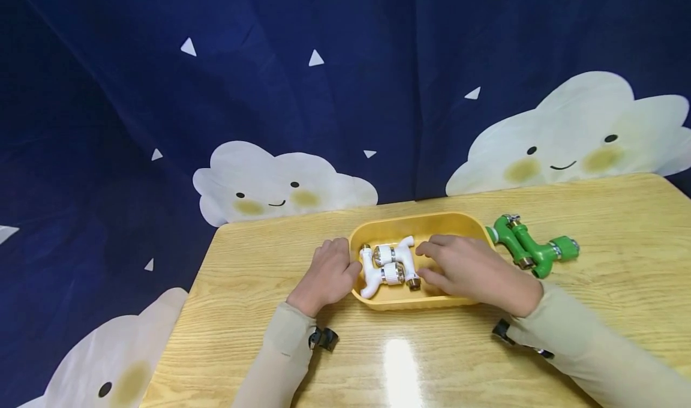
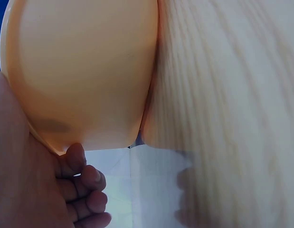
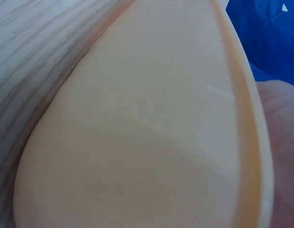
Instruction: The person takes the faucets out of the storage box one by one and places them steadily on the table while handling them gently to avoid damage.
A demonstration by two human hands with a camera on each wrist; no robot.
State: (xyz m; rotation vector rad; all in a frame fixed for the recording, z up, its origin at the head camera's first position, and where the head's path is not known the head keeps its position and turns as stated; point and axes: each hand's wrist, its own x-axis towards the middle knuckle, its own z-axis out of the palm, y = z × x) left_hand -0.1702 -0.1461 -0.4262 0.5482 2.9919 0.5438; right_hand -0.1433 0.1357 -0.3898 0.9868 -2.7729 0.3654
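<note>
A yellow tray point(image 1: 426, 304) holds two white taps point(image 1: 403, 255) point(image 1: 372, 274) side by side in its left part. My left hand point(image 1: 326, 275) is at the tray's left end, thumb at the rim and fingers curled outside the wall; the left wrist view shows these curled fingers point(image 2: 92, 176) beside the tray point(image 2: 90, 71). Over the tray's right part reaches my right hand point(image 1: 469, 270), its fingers spread and slightly bent, holding nothing visible. In the right wrist view part of that hand point(image 3: 284, 142) shows beyond the tray point(image 3: 137, 118), its fingers hidden.
Two green taps point(image 1: 507, 237) point(image 1: 542, 255) lie together on the wooden table point(image 1: 270, 246), just right of the tray. Behind the table hangs a dark blue curtain point(image 1: 345, 96) with clouds and white triangles.
</note>
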